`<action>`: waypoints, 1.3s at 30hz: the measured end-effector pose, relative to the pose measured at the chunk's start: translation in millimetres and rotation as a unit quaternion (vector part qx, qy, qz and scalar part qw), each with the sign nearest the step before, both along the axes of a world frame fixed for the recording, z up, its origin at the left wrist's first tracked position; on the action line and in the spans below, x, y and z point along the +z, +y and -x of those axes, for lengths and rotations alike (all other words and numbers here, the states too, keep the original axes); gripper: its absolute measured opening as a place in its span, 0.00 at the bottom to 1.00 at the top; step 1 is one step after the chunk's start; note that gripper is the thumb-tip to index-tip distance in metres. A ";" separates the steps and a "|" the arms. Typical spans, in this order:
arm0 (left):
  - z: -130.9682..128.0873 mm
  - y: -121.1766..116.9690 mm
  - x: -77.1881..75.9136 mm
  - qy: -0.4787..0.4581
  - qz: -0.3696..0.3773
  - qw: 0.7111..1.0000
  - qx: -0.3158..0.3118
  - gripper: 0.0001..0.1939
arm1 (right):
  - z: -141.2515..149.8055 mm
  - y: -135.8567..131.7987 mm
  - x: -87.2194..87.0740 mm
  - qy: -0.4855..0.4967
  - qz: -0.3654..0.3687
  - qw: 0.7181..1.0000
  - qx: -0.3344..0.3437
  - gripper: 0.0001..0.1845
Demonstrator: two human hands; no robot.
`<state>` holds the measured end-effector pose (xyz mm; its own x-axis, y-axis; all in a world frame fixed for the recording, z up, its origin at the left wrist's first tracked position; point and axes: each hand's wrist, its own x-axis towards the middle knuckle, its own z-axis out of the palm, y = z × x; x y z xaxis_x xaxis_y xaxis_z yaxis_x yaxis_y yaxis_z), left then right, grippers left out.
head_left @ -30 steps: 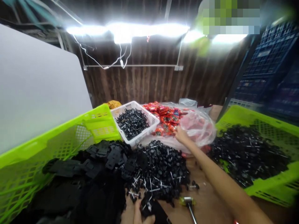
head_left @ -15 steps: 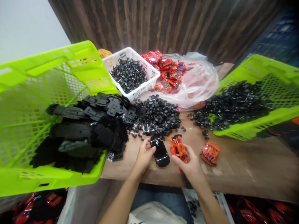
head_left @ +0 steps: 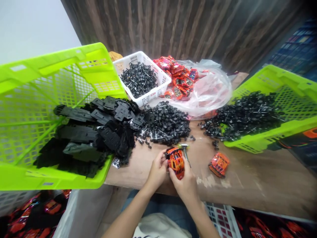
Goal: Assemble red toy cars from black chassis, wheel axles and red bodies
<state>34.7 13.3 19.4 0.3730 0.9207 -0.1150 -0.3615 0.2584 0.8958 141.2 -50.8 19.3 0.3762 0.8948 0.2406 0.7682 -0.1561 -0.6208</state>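
Observation:
An orange toy car body (head_left: pixel 176 161) is held between my two hands over the near middle of the table. My left hand (head_left: pixel 158 168) closes on its left side, where a dark edge shows at the front; the black chassis beneath is mostly hidden. My right hand (head_left: pixel 185 180) grips the right side, thumb near the rear. Just behind my right fingers lies a small hammer (head_left: pixel 184 147) with a yellowish end on its head. Another orange toy car (head_left: pixel 219 164) rests on the table to the right.
A tipped green crate (head_left: pixel 99 185) spills black chassis (head_left: pixel 79 132) on the left. Wheel axles (head_left: pixel 170 124) are heaped mid-table, in a white basket (head_left: pixel 146 99) and in a right green crate (head_left: pixel 262 145). Red car bodies (head_left: pixel 182 82) lie on a plastic bag (head_left: pixel 210 91) behind.
My hands have come together, bringing the orange body over the black chassis that my left hand held apart. The hammer, covered before, now shows. The whole view has shifted slightly.

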 end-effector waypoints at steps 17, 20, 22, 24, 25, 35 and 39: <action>2.7 -4.6 11.3 0.046 -0.073 0.996 0.002 0.25 | -25.3 8.0 9.7 0.180 0.000 0.973 0.142 0.29; 3.1 -8.2 9.2 0.044 -0.092 0.993 -0.055 0.25 | -39.7 14.9 27.1 0.352 0.017 0.918 0.183 0.22; 2.4 -13.2 9.3 0.044 -0.110 0.991 -0.065 0.23 | -42.0 18.3 35.6 0.403 0.014 0.892 0.205 0.18; 2.4 -17.7 11.4 0.042 -0.123 0.990 -0.048 0.21 | -40.1 20.1 40.3 0.409 0.000 0.886 0.217 0.14; 3.3 -18.9 12.9 0.039 -0.126 0.991 -0.038 0.21 | -38.6 20.5 41.6 0.406 -0.007 0.887 0.219 0.14; 23.9 10.8 2.0 0.204 -0.110 0.972 0.049 0.22 | -16.9 20.8 31.1 -0.002 0.008 0.972 0.237 0.16; 20.4 15.3 -4.9 0.208 -0.086 0.974 0.022 0.18 | -19.7 34.4 16.3 0.094 0.037 0.977 0.188 0.11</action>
<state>14.3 28.6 14.6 0.2872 0.9536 -0.0908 0.0338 0.0847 0.9958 160.9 -16.4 35.6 0.0485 0.9906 0.1280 0.6539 0.0654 -0.7538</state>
